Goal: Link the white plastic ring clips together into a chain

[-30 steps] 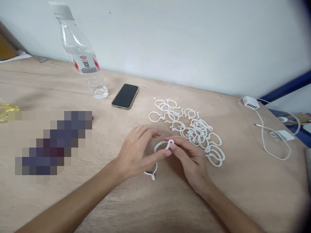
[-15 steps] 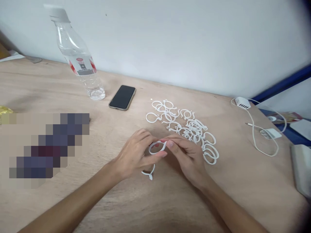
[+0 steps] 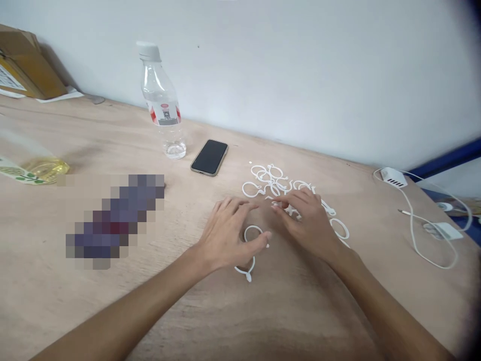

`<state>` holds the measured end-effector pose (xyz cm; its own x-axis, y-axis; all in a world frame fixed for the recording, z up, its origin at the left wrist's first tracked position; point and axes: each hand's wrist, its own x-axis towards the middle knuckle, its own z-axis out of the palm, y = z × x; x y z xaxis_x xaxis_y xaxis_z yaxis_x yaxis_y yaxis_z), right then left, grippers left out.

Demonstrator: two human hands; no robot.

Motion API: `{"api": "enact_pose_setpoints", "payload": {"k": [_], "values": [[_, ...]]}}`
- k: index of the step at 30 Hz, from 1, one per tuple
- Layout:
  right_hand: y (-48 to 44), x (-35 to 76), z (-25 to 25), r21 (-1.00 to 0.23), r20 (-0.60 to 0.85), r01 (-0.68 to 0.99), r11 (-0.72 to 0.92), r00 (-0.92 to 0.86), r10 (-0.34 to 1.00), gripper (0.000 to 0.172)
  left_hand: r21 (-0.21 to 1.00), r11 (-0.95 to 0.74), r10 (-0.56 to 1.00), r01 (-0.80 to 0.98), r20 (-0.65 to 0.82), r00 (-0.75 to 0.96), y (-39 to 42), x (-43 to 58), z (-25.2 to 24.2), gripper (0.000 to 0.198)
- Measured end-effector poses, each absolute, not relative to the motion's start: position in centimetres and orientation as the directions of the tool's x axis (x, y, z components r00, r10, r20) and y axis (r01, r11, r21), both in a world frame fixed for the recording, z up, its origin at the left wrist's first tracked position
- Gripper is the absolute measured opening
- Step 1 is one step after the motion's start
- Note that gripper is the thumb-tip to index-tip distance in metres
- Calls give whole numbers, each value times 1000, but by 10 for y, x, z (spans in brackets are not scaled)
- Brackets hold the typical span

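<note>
My left hand (image 3: 227,233) is open, its thumb spread away from the fingers, over a closed white plastic ring (image 3: 253,227) on the table. A second white ring (image 3: 248,277), with a small clasp at its near end, lies just in front of that one and is partly covered by the hand. At the near edge of a loose pile of white rings (image 3: 271,186), my right hand (image 3: 310,220) pinches a white ring (image 3: 275,204) between thumb and fingertips. Most of this ring is hidden, and the hand covers part of the pile.
A black phone (image 3: 209,157) and an upright water bottle (image 3: 164,108) stand beyond my left hand. To the left are a blurred-out dark item (image 3: 120,215), a clear container with yellow contents (image 3: 47,169) and a cardboard box (image 3: 32,65). A white cable (image 3: 413,235) with chargers lies right.
The ring held between both hands is now down on the table. My left hand has opened, and the right has moved away to the pile. The view has shifted left.
</note>
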<state>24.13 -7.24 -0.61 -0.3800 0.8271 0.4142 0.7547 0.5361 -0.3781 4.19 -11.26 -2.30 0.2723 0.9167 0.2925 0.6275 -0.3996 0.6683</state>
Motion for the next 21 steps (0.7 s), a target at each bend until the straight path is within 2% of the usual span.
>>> {"api": "enact_pose_setpoints", "payload": {"k": [1, 3, 4, 6, 8, 11, 16, 21], "values": [[-78, 238, -2, -512, 409, 700, 498, -312, 858, 14, 682, -392, 920, 618, 289, 264, -112, 42, -23, 49], [-91, 230, 3, -773, 305, 521, 363, -196, 932, 20, 716, -399, 917, 573, 292, 273, -111, 40, -23, 48], [-97, 226, 3, -867, 229, 412, 281, -172, 958, 23, 738, -407, 912, 539, 296, 284, -111, 40, -23, 44], [-109, 219, -1, -967, 102, 212, 140, -183, 978, 26, 783, -415, 904, 464, 300, 304, -110, 38, -22, 36], [-117, 214, -10, -995, 31, 83, 48, -194, 981, 26, 811, -414, 899, 413, 294, 324, -110, 37, -21, 43], [-121, 210, -20, -999, -32, -7, -34, -194, 981, 20, 815, -408, 892, 412, 258, 371, -108, 36, -19, 55], [-122, 207, -20, -996, -71, -36, -81, -211, 975, 18, 741, -430, 861, 515, 167, 480, -107, 37, -18, 50], [-123, 204, -14, -999, -41, -7, -42, -122, 992, 16, 712, -449, 866, 539, 198, 460, -107, 39, -21, 48]]}}
